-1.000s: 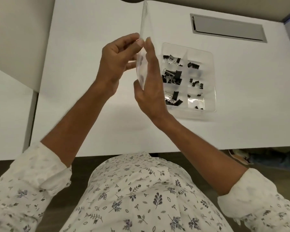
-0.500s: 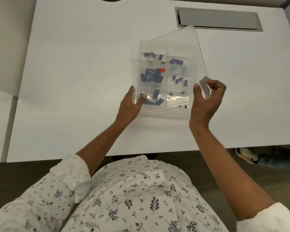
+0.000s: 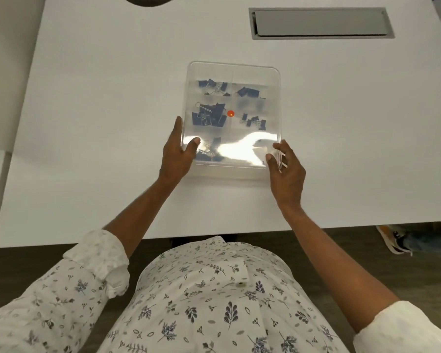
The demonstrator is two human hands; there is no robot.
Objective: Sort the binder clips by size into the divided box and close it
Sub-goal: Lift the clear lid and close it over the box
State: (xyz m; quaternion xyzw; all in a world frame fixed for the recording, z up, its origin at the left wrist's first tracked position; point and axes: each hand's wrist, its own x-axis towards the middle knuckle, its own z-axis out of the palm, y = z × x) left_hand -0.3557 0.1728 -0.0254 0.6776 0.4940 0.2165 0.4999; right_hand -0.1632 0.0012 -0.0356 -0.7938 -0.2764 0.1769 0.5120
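A clear divided box (image 3: 247,174) lies on the white table, with its clear lid (image 3: 255,75) lying flat over it. Dark binder clips (image 3: 209,115) show through the lid, grouped in separate compartments; a small orange dot (image 3: 230,113) sits near the middle. My left hand (image 3: 178,154) grips the lid's near left corner, thumb on top. At the near right corner my right hand (image 3: 285,166) holds the lid's edge, fingers curled over the rim. Glare hides the near compartments.
A grey rectangular cable hatch (image 3: 321,22) is set into the table at the far right. The white table's near edge (image 3: 214,238) runs just in front of my body. A shoe (image 3: 395,240) rests on the floor at the right.
The lid was held upright on edge in both hands, then tilted down over the box. It now lies flat on the box, with my hands at its two near corners.
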